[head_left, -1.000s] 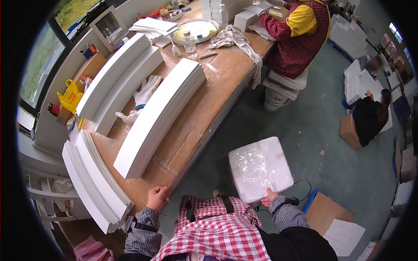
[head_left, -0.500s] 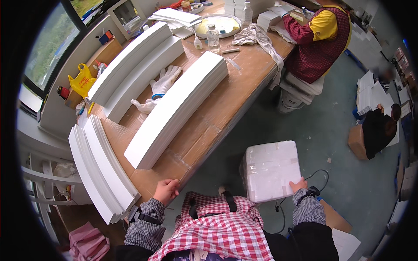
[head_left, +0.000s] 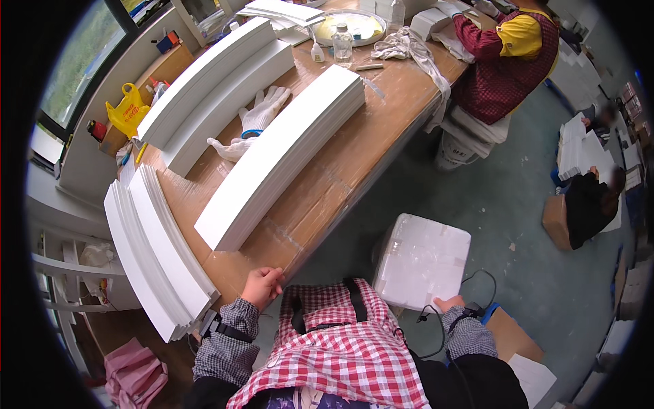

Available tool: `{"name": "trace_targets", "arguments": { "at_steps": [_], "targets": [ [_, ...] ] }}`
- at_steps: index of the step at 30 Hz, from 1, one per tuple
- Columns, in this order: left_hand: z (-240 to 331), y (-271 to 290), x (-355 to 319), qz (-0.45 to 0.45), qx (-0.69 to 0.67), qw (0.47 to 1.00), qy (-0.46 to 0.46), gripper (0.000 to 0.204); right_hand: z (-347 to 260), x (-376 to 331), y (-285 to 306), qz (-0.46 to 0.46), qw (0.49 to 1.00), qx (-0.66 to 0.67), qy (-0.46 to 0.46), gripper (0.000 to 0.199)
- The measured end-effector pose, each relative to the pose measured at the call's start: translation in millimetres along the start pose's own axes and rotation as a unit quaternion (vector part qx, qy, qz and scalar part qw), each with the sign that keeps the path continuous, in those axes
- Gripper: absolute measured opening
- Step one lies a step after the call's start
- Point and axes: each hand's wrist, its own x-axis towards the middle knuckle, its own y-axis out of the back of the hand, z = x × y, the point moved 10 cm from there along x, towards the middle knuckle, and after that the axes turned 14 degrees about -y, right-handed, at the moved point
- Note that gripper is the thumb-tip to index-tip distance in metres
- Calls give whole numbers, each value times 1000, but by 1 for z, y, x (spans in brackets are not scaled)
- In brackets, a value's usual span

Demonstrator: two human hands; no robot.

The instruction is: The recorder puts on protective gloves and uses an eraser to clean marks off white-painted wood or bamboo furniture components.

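Note:
My left hand (head_left: 263,288) rests at the near corner of the brown-covered table (head_left: 300,235), its fingers curled in with nothing visible in them. Low on the right, my right hand (head_left: 449,304) grips the near edge of a white, tape-wrapped box (head_left: 424,262), thumb along its top. The box stands tilted beside the table, just beyond my red checked apron (head_left: 340,354). Ahead of my left hand lies a long stack of white strips (head_left: 286,153). Another bundle of white strips (head_left: 160,252) lies at the table's left end.
More white boards (head_left: 225,95) and white gloves (head_left: 262,112) lie farther back, near a clear bottle (head_left: 342,48) and a round tray (head_left: 357,28). A co-worker in a dark red checked vest (head_left: 501,88) sits at the far right. A black cable (head_left: 487,276) loops behind the box.
My right hand has moved left and slightly down, and the white box has tilted and shifted with it. The left hand stays by the table corner.

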Motion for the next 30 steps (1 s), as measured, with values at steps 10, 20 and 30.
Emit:
{"name": "trace_targets", "arguments": {
  "at_steps": [10,20,30],
  "targets": [
    [7,-5,-1,-18,16,1000,-15,28,34,-41,-93,-230,971,-44,-40,84],
    [9,-6,1,-31,25,999,-1,29,78,-43,-136,-424,895,57,-124,76],
    [3,-10,1,-56,-20,998,-13,29,-44,-85,-35,-316,926,-73,194,65]
  ]
}}
